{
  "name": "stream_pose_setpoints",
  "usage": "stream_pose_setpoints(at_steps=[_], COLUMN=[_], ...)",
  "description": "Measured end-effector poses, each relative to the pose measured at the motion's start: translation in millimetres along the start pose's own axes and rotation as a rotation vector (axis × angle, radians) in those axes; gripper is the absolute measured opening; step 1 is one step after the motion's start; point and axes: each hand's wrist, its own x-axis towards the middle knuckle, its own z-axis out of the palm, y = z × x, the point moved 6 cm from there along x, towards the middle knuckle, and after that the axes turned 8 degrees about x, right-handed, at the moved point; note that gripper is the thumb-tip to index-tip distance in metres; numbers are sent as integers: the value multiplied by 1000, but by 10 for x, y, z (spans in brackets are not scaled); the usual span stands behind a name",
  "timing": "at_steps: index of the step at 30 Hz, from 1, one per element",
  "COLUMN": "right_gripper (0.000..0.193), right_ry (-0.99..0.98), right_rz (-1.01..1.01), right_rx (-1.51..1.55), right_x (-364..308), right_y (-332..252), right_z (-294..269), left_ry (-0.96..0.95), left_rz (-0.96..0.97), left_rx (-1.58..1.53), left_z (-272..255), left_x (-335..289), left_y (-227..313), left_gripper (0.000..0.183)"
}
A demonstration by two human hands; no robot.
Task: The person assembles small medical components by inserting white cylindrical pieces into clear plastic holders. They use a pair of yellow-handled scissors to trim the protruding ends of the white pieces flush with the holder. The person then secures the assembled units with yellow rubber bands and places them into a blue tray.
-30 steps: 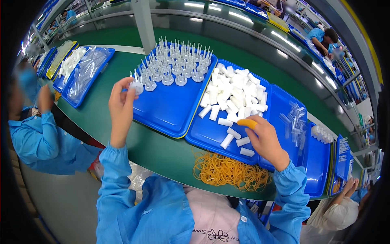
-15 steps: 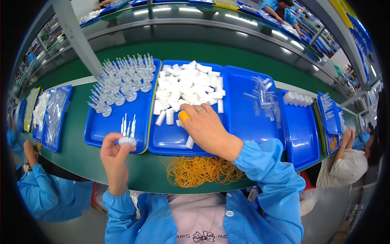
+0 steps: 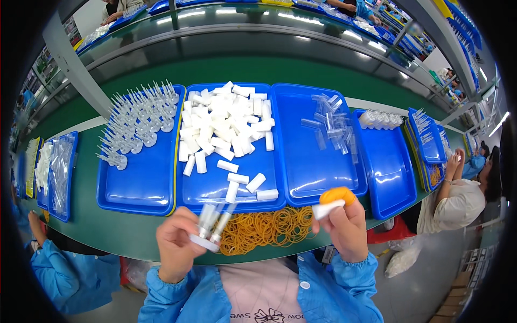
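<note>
My left hand (image 3: 180, 242) is closed on the round base of a clear plastic piece with several upright prongs (image 3: 211, 219), blurred by motion. The prongs point up and lean slightly right, overlapping the front edge of the middle tray. To the right, my right hand (image 3: 349, 231) pinches a short white cylinder (image 3: 327, 209) between thumb and forefinger. Orange wrapping (image 3: 339, 196) covers one of its fingers. Similar white cylinders (image 3: 226, 121) lie heaped in a blue tray (image 3: 196, 189), a few of them loose near its front. More pronged pieces (image 3: 142, 116) stand in the left blue tray (image 3: 134, 188).
Orange rubber bands (image 3: 269, 229) lie piled at the table's front edge. Clear short tubes (image 3: 334, 124) sit in another blue tray (image 3: 318, 167). A further blue tray (image 3: 390, 183) holds clustered whitish pieces (image 3: 379, 119). Co-workers sit at both sides, a metal post (image 3: 75, 64) at left.
My right hand has left the heap of white cylinders with one in its fingers and come back toward me. My left hand has moved right and nearer with the pronged piece.
</note>
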Motion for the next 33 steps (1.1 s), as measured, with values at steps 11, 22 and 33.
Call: stream_pose_setpoints(at_steps=[11, 22, 33], right_gripper=[19, 27, 20], right_ry=[60, 61, -7], right_rz=[74, 122, 204], right_rx=[145, 39, 30], right_x=[24, 82, 77], right_y=[485, 504, 535], right_z=[-164, -204, -173], left_ry=[-585, -638, -686], left_rz=[-213, -276, -302], left_rx=[-48, -85, -80], left_z=[677, 691, 672], left_x=[-60, -30, -13], left_y=[-117, -178, -165], left_gripper=[24, 23, 20])
